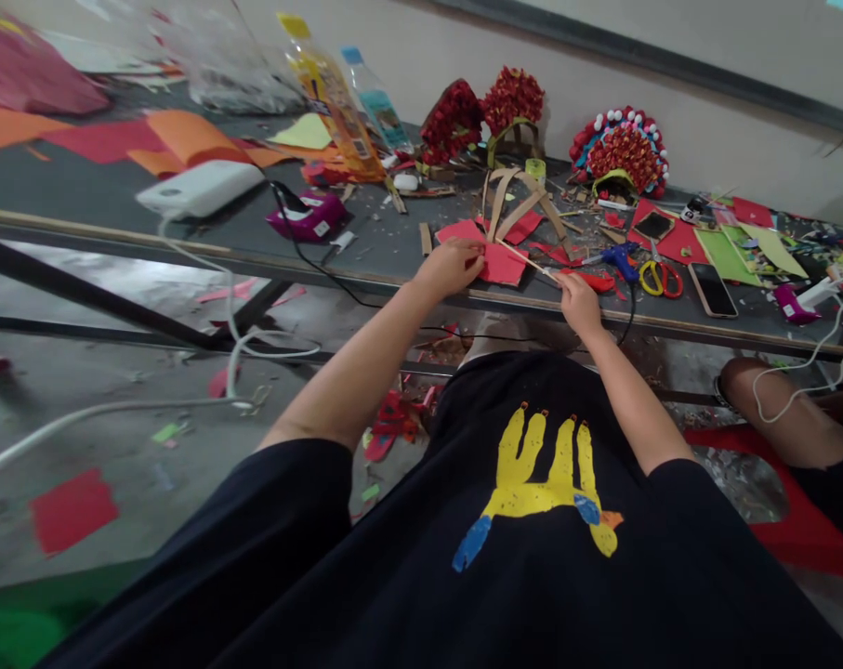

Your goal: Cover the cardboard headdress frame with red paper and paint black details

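Note:
My left hand [455, 266] rests with bent fingers on the left edge of a piece of red paper [505, 264] at the table's front edge. Pinched in my right hand [580, 303] is a thin light-coloured stick [524, 257], which slants up and left across the red paper. Just behind stands a frame of brown cardboard strips [522, 216], bent into arches. To the right of my right hand lie a blue glue gun [622, 260] and yellow-and-red scissors [661, 277].
Finished-looking red headpieces [513, 100] and one with pom-poms [623, 149] stand along the wall. Two bottles [330, 102], a white power bank-like box [202, 189], a purple box [308, 217] and a phone [712, 289] lie about. Cables hang off the edge. Another person's leg [776, 409] is at right.

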Demonstrator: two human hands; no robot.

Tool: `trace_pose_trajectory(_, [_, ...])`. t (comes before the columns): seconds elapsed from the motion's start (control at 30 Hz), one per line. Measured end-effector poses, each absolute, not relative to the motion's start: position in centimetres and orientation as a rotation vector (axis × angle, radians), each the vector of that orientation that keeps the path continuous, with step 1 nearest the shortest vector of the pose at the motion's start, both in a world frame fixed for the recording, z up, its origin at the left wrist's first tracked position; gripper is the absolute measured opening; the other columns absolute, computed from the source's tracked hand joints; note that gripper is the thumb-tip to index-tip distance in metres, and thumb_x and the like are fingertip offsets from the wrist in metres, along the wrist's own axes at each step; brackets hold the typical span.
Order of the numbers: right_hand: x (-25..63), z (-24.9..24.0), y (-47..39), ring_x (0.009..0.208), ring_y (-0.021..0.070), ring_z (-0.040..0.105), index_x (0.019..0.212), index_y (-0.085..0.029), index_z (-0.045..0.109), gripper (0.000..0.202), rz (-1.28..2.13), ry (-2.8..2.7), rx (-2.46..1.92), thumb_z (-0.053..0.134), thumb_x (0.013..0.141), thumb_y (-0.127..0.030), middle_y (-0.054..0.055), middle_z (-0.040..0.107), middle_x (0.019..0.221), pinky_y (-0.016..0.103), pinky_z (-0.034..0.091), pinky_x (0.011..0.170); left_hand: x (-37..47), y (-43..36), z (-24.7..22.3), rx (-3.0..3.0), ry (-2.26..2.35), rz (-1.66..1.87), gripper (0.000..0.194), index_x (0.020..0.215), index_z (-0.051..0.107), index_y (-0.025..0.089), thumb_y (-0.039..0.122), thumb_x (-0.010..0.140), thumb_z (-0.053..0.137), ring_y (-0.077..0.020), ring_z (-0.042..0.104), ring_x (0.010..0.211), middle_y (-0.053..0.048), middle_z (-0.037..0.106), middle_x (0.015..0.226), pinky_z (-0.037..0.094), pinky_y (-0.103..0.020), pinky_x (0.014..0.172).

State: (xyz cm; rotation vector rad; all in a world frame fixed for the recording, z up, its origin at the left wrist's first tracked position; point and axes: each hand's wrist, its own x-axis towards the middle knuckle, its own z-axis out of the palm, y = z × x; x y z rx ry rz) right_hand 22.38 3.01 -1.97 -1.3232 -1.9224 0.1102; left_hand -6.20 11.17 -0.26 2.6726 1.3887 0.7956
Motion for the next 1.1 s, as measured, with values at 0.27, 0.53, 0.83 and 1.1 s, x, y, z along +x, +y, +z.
trace_pose_trajectory(0.27, [22.5, -2.1, 3.1, 0.103, 0.0208, 0.065, 0.115, -0.021, 0.069, 0.04, 0.086, -1.906, -1.301, 0.038, 0.092, -0.012, 0.007, 0.071, 0.109, 0.036, 0.053, 0.096, -6.3, 10.9, -0.2, 2.751, 1.409, 0.707, 0.048, 0.121, 0.068, 0.009, 0.024, 0.087, 0.038, -0.0295, 0.057, 0.122, -0.015, 0.06, 0.134, 0.043, -0.044, 0.11])
trace_pose_trajectory(0.53, [22.5, -2.2, 3.2, 0.103, 0.0204, 0.065, 0.114, -0.021, 0.069, 0.039, 0.083, -1.904, -1.304, 0.039, 0.092, -0.011, 0.007, 0.071, 0.107, 0.036, 0.053, 0.097, -4.9, 11.0, 0.4, 2.902, 1.506, 0.442, 0.058, 0.139, 0.049, -0.006, 0.016, 0.088, 0.033, -0.0346, 0.044, 0.136, -0.027, 0.048, 0.142, 0.037, -0.05, 0.112])
trace_pose_trajectory(0.83, [22.3, -2.0, 3.0, 0.105, 0.0202, 0.065, 0.115, -0.02, 0.068, 0.039, 0.107, -1.904, -1.32, 0.038, 0.092, -0.011, 0.008, 0.071, 0.11, 0.035, 0.052, 0.098, -5.1, 11.5, 1.0, 2.881, 1.52, 0.41, 0.054, 0.135, 0.057, 0.005, 0.016, 0.086, 0.037, -0.0316, 0.047, 0.135, -0.019, 0.049, 0.145, 0.038, -0.048, 0.113])
trace_pose_trajectory(1.1, [22.2, -1.6, 2.7, 0.105, 0.0223, 0.066, 0.116, -0.019, 0.068, 0.042, 0.12, -1.915, -1.351, 0.037, 0.09, -0.009, 0.01, 0.071, 0.111, 0.039, 0.052, 0.099, -6.7, 11.4, 1.4, 2.649, 1.345, 0.654, 0.041, 0.105, 0.075, 0.015, 0.021, 0.08, 0.043, -0.0301, 0.058, 0.123, -0.01, 0.06, 0.136, 0.045, -0.045, 0.11])
